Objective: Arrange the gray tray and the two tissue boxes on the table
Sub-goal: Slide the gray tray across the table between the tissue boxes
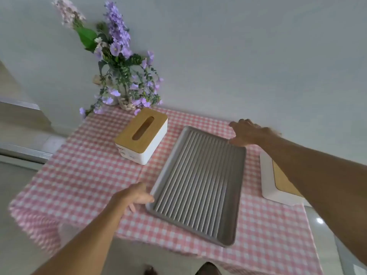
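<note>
Table (pixel 83 175) under pink-check cloth carries everything; taking the gray tray (pixel 198 183) as landmark. Tray lies flat near the table's middle, turned diagonally to the cloth's checks, ribbed floor up, nothing in it. My read: skewed because it's mid-adjustment, not its final lie.

Tissue box with the wooden slotted lid (pixel 142 135) stands upright, off the tray's far-left side, near but not touching. Second tissue box (pixel 278 179) sits off the tray's right side, close to the table edge, mostly hidden by the right forearm; it looks tipped on its side, wood face turned sideways, but I can't be sure. Flanking positions suggest the tray is meant as centrepiece with a box each side.

Flower vase (pixel 124 102) is beyond the tray's far-left corner, behind the first box, against the wall.

Right hand (pixel 248 132) is at the tray's far-right corner, fingers spread, open, palm over or on the rim; contact can't be confirmed. Left hand (pixel 135 195) is at the tray's near-left corner, fingers loosely curled, touching the rim's outside, not closed around it. Diagonal-corner placement makes sense: two opposing corners give torque to rotate or slide the tray square without lifting.

Likely step: squaring the tray. Boxes not yet aligned.
</note>
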